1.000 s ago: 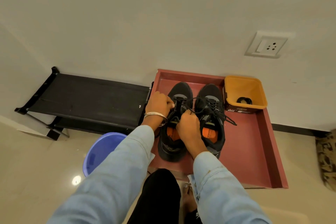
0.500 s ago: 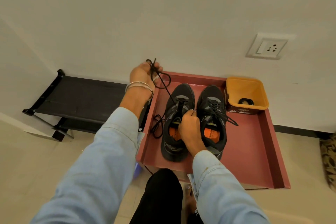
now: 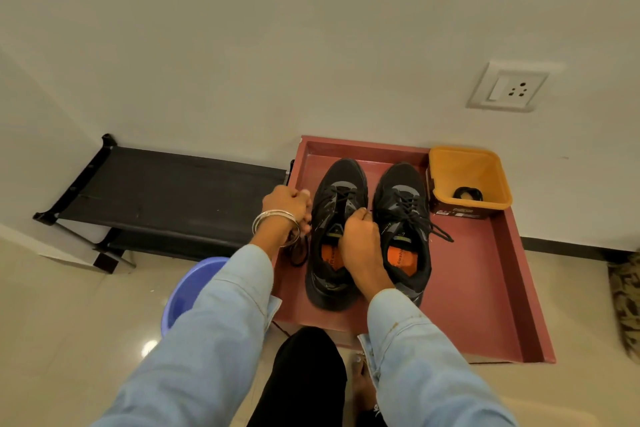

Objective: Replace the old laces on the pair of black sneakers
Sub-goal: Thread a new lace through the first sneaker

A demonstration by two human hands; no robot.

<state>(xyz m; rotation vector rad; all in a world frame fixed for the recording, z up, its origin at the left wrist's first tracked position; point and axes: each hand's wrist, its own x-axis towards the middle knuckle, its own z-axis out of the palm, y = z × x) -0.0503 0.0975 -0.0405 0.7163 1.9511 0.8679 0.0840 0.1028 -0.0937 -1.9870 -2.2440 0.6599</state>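
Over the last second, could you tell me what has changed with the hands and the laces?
The left hand rose toward the wall, drawing the old lace out of the left sneaker, then came back down beside it, still gripping the lace. The right hand stayed on that sneaker. The right sneaker, tray and yellow box did not move.

Red tray sits on the beige tile floor, back edge against the wall. On the tray: two black sneakers side by side, toes to the wall; yellow tub on a dark box in the far right corner; loose black lace near the left rim. On the floor left of the tray: black low rack, blue basin.
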